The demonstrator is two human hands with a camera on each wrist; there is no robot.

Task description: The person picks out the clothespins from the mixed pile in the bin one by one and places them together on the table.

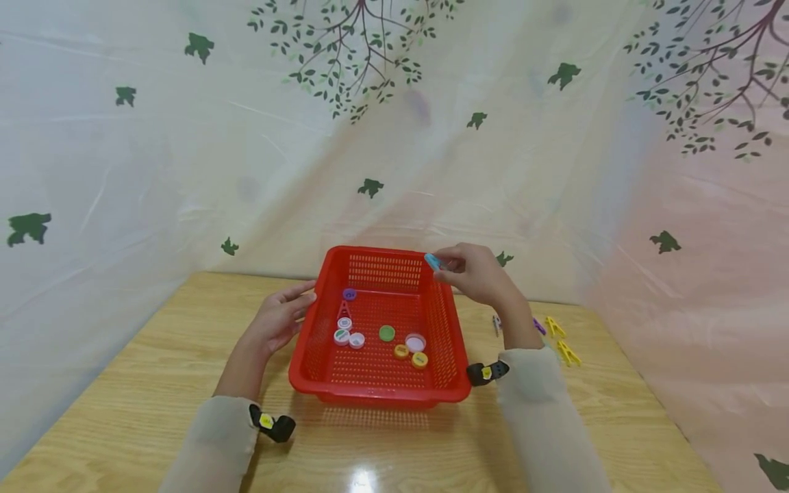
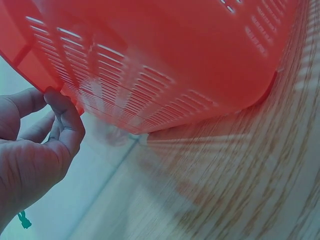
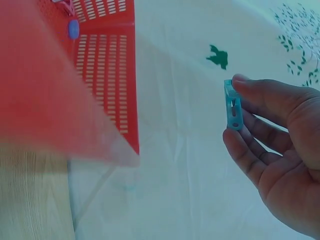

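A red plastic basket (image 1: 379, 394) stands in the middle of the table. At its left rim my left hand (image 1: 280, 318) pinches the edge between thumb and fingers, as the left wrist view shows. My right hand (image 1: 473, 275) is raised over the basket's far right corner and pinches a light blue clothespin (image 3: 233, 106) by its ends. Inside the basket lie a purple cap (image 1: 349, 294), a pink clothespin (image 1: 344, 312), several white caps (image 1: 342, 336), a green cap (image 1: 386, 333), a pinkish-white cap (image 1: 416, 343) and two yellow caps (image 1: 420, 360).
Right of the basket, partly behind my right forearm, lie yellow clothespins (image 1: 568, 353), a purple clothespin (image 1: 539, 326) and a small greyish one (image 1: 496, 325). The wooden table (image 1: 135, 383) ends at a pale curtain (image 1: 271, 164) printed with leaves and branches.
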